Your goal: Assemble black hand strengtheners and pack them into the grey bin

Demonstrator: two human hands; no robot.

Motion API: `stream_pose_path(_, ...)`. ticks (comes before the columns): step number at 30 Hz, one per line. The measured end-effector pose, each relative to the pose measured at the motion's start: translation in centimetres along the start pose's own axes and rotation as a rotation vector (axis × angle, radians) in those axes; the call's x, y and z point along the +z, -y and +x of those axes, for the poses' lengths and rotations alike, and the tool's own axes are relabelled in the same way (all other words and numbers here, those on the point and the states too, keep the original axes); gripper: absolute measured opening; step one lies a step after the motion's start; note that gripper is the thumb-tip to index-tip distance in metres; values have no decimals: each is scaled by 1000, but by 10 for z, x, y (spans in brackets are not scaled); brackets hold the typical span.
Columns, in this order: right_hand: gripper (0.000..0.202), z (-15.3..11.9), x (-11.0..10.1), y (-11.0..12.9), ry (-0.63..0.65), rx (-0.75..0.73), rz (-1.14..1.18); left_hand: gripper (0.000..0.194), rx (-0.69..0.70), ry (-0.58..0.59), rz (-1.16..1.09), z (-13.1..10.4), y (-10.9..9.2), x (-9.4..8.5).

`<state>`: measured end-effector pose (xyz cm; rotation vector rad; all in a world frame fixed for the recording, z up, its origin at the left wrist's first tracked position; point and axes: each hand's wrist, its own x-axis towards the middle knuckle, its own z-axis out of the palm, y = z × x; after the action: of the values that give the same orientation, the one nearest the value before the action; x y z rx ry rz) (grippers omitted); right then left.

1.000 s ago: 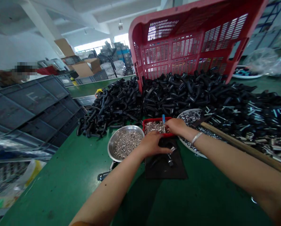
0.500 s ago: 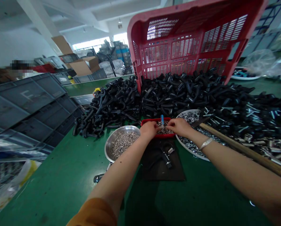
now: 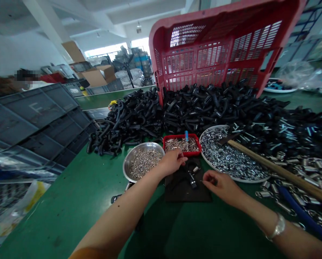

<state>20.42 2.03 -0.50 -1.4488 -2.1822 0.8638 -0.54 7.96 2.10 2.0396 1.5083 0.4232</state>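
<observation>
My right hand (image 3: 217, 184) is closed in a pinch over the right edge of the dark mat (image 3: 188, 196), and a thin metal pin (image 3: 201, 180) sticks out from its fingertips. My left hand (image 3: 174, 160) hangs just in front of the red tray (image 3: 196, 154), fingers curled together; what they hold, if anything, is hidden. Small metal pins fill the tray, where a blue-handled screwdriver (image 3: 186, 136) stands upright. On the mat, between both hands, lie a black curved handle part (image 3: 192, 178) and a short coil spring (image 3: 195, 169).
A steel bowl (image 3: 127, 163) of small metal parts stands left. To the right, a hammer (image 3: 247, 154) lies across a white plate (image 3: 208, 162) of metal pieces, near loose springs (image 3: 312, 176). Black parts (image 3: 204, 104) are heaped before a tipped red crate (image 3: 161, 32).
Both hands have come out of the red tray. My right hand moved right and toward me with a thin pin; my left came slightly toward me.
</observation>
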Motion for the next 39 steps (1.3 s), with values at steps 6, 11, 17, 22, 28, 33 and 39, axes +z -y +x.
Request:
stream_pose_path(6,31,-14,8,-6,38,-42,-265,17,-24,35,101,-27,-2,4)
stream_pose_path(11,27,-1,-1,-9,-111,-82,-195,23,27,29,302,-38,-2,5)
stream_pose_path(17,19,28,-2,-3,-275,-60,-111,25,11,150,279,-39,4,-3)
stream_pose_path(22,17,37,3,-9,-278,-64,-158,28,1,50,67,-38,11,-2)
stream_pose_path(28,19,41,6,-11,-301,-43,-152,21,-13,-6,-318,-26,16,23)
stream_pose_path(33,18,44,7,-9,-316,-71,-270,16,-69,-65,-95,-22,6,23)
stream_pose_path(39,20,38,8,-9,-256,-155,-475,20,-80,-76,198,-19,-8,17)
